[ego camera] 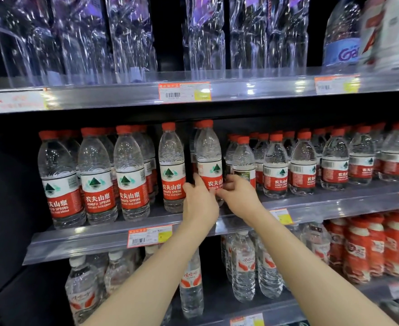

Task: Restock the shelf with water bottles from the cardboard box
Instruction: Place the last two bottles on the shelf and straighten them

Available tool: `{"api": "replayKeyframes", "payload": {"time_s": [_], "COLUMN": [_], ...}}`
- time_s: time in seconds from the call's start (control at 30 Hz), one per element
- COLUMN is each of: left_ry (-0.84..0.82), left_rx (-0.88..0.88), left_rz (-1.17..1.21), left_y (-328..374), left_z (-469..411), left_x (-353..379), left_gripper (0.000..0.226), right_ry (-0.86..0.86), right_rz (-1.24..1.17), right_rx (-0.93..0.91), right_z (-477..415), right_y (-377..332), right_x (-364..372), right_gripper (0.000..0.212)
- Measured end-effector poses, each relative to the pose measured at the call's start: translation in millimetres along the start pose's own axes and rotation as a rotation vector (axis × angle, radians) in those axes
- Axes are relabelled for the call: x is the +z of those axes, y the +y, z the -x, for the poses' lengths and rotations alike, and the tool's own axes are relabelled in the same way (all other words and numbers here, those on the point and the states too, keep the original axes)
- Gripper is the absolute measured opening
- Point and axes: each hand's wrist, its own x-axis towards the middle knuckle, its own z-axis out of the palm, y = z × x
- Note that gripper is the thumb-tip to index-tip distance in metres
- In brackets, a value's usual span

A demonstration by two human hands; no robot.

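Head view: our left hand (199,203) and right hand (237,196) both clasp one upright water bottle (209,158) low on its label, in a front-row gap of the middle shelf (94,243). We're likely steadying it to square it with the row.

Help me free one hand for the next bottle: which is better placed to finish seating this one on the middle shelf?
Probably the left hand: it grips the bottle at its label, with a gap beside it. The right hand only pinches the label's edge, crowded by shorter bottles.
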Motion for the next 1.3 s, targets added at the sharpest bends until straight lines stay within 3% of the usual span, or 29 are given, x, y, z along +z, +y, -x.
{"api": "replayKeyframes", "payload": {"time_s": [0.13, 0.27, 0.73, 0.83, 0.93, 1.0, 1.17, 1.3], "left_ry": [0.085, 0.123, 0.123, 0.207, 0.311, 0.277, 0.094, -0.025], "left_rx": [-0.042, -0.013, 0.053, 0.075, 0.244, 0.316, 0.307, 0.159], "left_rz": [0.032, 0.033, 0.107, -0.043, -0.145, -0.109, -0.018, -0.064], "left_y": [1, -5, -12, -6, 1, 9, 35, 56], "left_z": [4, 4, 0, 11, 24, 28, 23, 11], "left_x": [4, 2, -1, -1, 7, 16, 35, 48], "left_gripper": [0.053, 0.028, 0.035, 0.034, 0.028, 0.024, 0.031, 0.032], "right_ry": [0.008, 0.082, 0.131, 0.264, 0.476, 0.537, 0.390, 0.231], "right_rz": [0.029, 0.009, 0.053, -0.047, -0.071, -0.012, 0.142, 0.106], "right_rx": [-0.074, -0.095, -0.071, -0.012, -0.015, -0.018, 0.048, 0.109], "right_z": [4, 6, 8, 10, 13, 13, 12, 7], "right_y": [0, 3, -2, -6, -9, -5, 15, 17], "right_x": [-3, -3, 6, -7, -29, -42, -55, -64], "right_gripper": [0.019, 0.024, 0.030, 0.024, 0.015, 0.011, 0.018, 0.037]}}
